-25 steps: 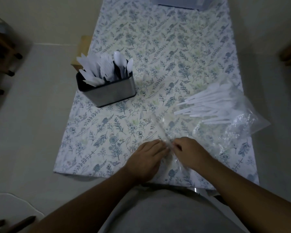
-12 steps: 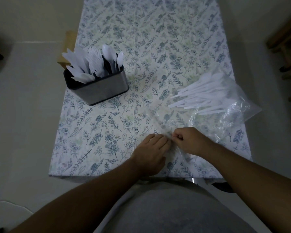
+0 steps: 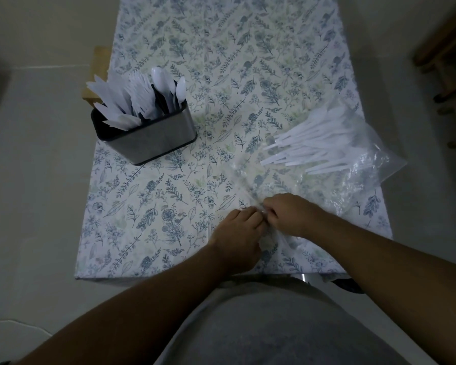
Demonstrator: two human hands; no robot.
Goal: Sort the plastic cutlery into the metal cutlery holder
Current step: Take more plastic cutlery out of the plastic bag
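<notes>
The cutlery holder [image 3: 145,135] stands on the table [image 3: 248,61] at left; the bag [image 3: 353,164] lies right, apparently holding loose cutlery [image 3: 308,146].

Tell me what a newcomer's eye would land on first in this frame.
First, the metal cutlery holder at the table's left, bristling with white plastic knives, forks and spoons. Next, the clear plastic bag on the right with more white cutlery fanning out of it. Nearest the camera, the left hand and right hand meet, both pinching the bag's near edge above the floral tablecloth.
</notes>
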